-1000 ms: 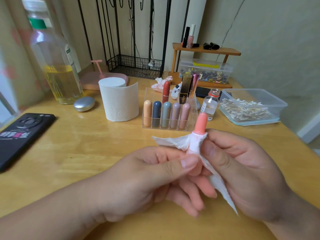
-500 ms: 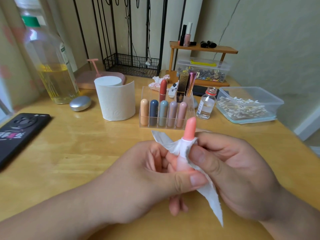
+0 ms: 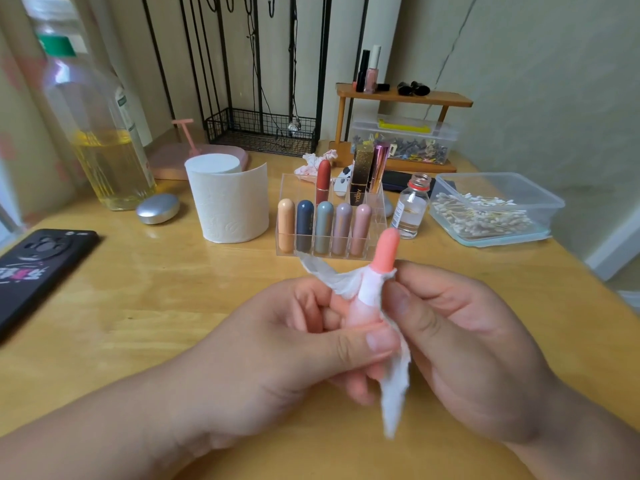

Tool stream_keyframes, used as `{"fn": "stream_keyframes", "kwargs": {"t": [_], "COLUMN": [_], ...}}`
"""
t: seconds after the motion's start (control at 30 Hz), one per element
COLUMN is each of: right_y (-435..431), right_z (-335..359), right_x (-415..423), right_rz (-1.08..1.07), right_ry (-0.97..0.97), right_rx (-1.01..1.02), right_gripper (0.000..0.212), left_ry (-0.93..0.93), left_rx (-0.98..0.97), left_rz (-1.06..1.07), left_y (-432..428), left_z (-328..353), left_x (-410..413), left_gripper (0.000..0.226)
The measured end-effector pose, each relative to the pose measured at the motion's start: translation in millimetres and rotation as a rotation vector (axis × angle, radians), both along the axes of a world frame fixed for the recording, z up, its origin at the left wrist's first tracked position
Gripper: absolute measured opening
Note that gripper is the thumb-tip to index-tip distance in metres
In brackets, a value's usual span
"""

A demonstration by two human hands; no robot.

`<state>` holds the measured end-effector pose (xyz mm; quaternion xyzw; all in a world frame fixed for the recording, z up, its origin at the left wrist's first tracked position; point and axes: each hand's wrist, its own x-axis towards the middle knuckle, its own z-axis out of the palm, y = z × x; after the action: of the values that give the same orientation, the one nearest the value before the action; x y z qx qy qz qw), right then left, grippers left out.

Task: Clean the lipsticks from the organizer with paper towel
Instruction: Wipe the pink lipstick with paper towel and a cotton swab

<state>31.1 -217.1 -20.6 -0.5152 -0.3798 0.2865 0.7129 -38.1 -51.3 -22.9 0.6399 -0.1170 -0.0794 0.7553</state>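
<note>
Fingers [image 3: 375,341], paper towel [image 3: 394,386] round upright lipstick [image 3: 386,251]

The location is a home: a dressing corner of a private room. A wooden table [image 3: 138,289] stands against a painted wall [image 3: 536,81]. It carries personal cosmetic items: a clear organizer [image 3: 298,185] of lipsticks [image 3: 325,226], a small wooden shelf [image 3: 405,97] with nail polish bottles [image 3: 372,72], a plastic tub [image 3: 550,209] of cotton swabs [image 3: 481,216], a paper roll [image 3: 228,206], a phone [image 3: 38,268] and a black wire rack [image 3: 263,129] with hooks.
</note>
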Motion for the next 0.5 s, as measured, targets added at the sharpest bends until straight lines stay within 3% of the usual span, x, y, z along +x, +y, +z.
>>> {"fn": "stream_keyframes", "kwargs": {"t": [0.13,0.33,0.4,0.5], "right_y": [1.3,0.6,-0.3,-3.1], "right_z": [-2.3,-0.5,-0.4,0.5], "right_x": [-1.1,-2.5,-3.4,-2.1], "right_rz": [-0.004,0.133,0.114,0.067], "right_ry": [-0.025,0.075,0.073,0.098], "right_rx": [-0.019,0.031,0.024,0.027], "right_gripper": [0.039,0.040,0.038,0.046], "left_ry": [-0.043,0.015,0.069,0.198], "left_rx": [0.061,0.056,-0.048,-0.390], "left_rz": [0.065,-0.022,-0.138,-0.333], "left_y": [-1.8,-1.3,2.8,5.4], "left_z": [-0.4,0.9,0.2,-0.4], "left_x": [0.1,-2.0,-2.3,-1.8], "left_gripper": [0.017,0.014,0.017,0.021]}}
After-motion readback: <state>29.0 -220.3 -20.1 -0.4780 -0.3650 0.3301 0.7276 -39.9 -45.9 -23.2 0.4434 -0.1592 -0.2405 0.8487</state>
